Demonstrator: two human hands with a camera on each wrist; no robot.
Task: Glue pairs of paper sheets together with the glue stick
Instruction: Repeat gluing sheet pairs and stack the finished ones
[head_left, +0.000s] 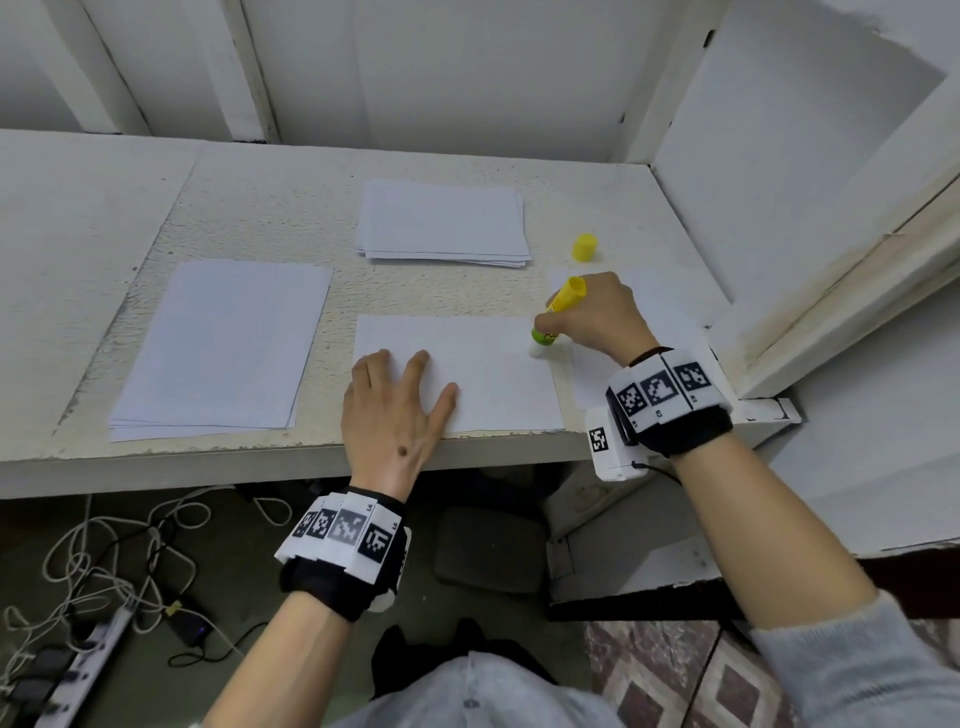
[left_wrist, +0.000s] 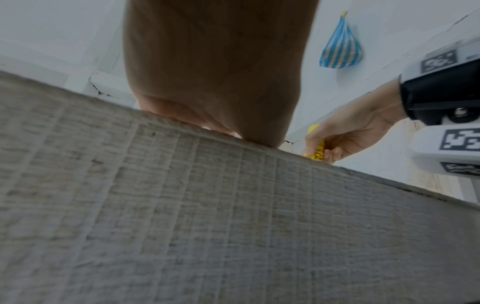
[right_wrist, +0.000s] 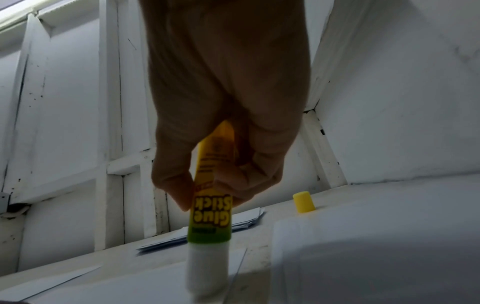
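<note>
On the sheet (head_left: 467, 374), right hand (head_left: 597, 317) presses uncapped glue stick (head_left: 556, 312).

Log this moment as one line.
left hand flat on sheet | right hand holds glue stick, tip on sheet edge | cap off

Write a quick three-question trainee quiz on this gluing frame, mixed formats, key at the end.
1. True or false: the small yellow plastic cap is fitted on the yellow and green glue stick.
2. Multiple choice: the left hand is A) gripping the glue stick, B) pressing flat on the single white paper sheet at the table's front edge, C) lifting the far stack of white sheets.
3. Fill in: the right hand holds the glue stick with its white tip down near the sheet's ____ corner.

Key: 1 false, the cap stands apart on the table. 2 B. 3 far right.
</note>
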